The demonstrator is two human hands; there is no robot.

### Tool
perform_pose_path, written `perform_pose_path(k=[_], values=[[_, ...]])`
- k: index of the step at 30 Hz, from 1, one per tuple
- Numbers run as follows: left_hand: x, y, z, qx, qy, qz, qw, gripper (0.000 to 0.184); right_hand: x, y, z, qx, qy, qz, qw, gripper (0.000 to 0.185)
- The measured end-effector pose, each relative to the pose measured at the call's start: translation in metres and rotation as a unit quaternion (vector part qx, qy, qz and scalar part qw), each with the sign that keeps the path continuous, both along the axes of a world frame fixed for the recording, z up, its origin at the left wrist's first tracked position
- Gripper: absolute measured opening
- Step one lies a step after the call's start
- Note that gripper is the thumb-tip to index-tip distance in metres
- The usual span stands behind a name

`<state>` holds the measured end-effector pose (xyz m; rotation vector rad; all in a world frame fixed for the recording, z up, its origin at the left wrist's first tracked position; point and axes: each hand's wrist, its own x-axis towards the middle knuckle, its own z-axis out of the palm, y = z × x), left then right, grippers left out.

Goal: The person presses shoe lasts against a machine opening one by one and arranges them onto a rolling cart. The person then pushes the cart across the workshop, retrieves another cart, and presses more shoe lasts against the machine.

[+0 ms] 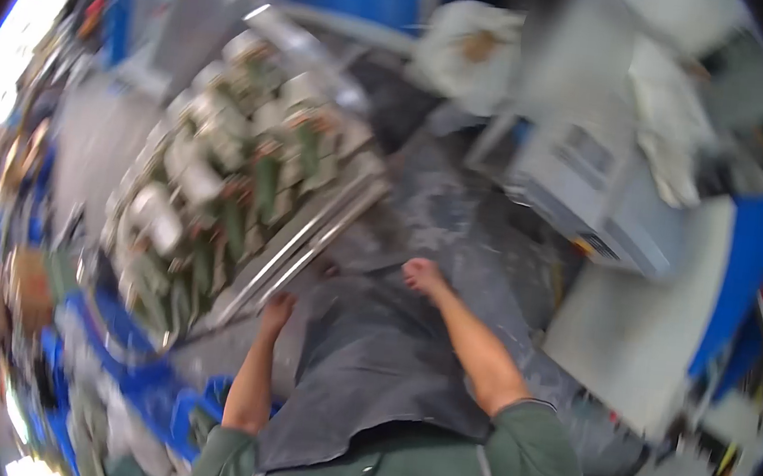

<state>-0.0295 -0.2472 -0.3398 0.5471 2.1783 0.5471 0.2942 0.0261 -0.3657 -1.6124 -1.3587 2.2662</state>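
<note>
My left hand (pixel 277 309) is beside the metal rails (pixel 310 249) along the near edge of a rack. Blur hides its fingers, and I cannot tell whether it touches the rail. My right hand (pixel 421 277) is in front of the dark apron (pixel 378 358), fingers curled in, with nothing visible in them. On the rack lie many blurred pale, roll-like pieces (pixel 189 167) with green pieces (pixel 264 187) among them.
A grey box-shaped machine (pixel 592 181) stands to the right, beside a pale table with a blue edge (pixel 720 292). A white sack (pixel 466 56) is ahead. Blue crates (pixel 139 380) lie at lower left. The grey floor (pixel 445 208) is stained.
</note>
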Motion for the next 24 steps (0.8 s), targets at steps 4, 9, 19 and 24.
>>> perform_pose_path(k=[4, 9, 19, 24], values=[[0.024, 0.017, -0.029, 0.05, -0.137, 0.034, 0.989, 0.029, 0.112, 0.034, -0.02, -0.062, 0.11, -0.434, 0.892, 0.028], [0.071, 0.061, 0.017, -0.076, -0.037, -0.145, 0.986, 0.034, 0.241, 0.134, -0.038, -0.075, 0.132, -0.686, 0.712, 0.034], [0.127, 0.144, 0.039, -0.165, -0.145, -0.063, 0.974, 0.035, 0.358, 0.227, -0.123, -0.044, 0.219, -0.714, 0.663, 0.04], [0.155, 0.186, 0.036, -0.165, -0.144, -0.117, 0.969, 0.037, 0.337, 0.22, -0.115, -0.058, 0.231, -0.756, 0.609, 0.042]])
